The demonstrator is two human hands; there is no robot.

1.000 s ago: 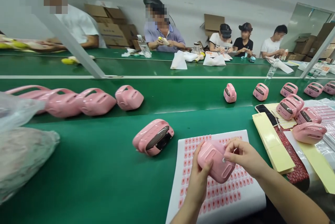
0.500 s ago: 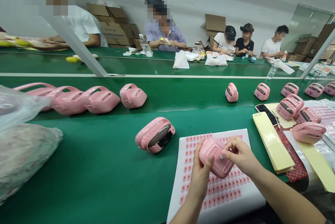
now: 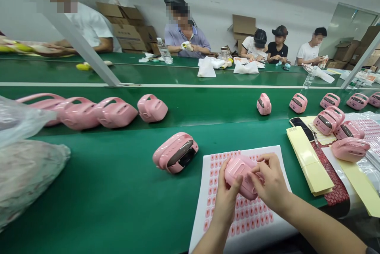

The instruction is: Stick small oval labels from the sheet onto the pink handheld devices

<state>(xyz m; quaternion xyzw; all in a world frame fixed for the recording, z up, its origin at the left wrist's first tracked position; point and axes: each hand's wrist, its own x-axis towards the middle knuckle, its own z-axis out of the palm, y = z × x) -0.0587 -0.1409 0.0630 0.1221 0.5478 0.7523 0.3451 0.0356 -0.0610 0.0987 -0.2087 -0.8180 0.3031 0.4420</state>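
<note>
Hands: The left hand [image 3: 225, 202] cradles a pink plastic casing [image 3: 240, 177] from below; the right hand [image 3: 271, 184] clasps its side with curled fingers.

Casing: Held over the middle of a white sheet of pink labels [image 3: 252, 238].

Counter: A green counter [image 3: 89, 206] carries a second pink casing [image 3: 175, 153], tilted on its side, just left of the sheet.

To the right: Yellow backing sheets [image 3: 308, 171], a smartphone [image 3: 301, 128] and more pink casings [image 3: 348, 149].

To the left: Plastic bags [image 3: 26, 179] at the counter's edge.

Beyond: Pink casings [image 3: 151, 108] line a green conveyor belt [image 3: 208, 105]; co-workers [image 3: 184, 40] sit across the line, working by hand.
</note>
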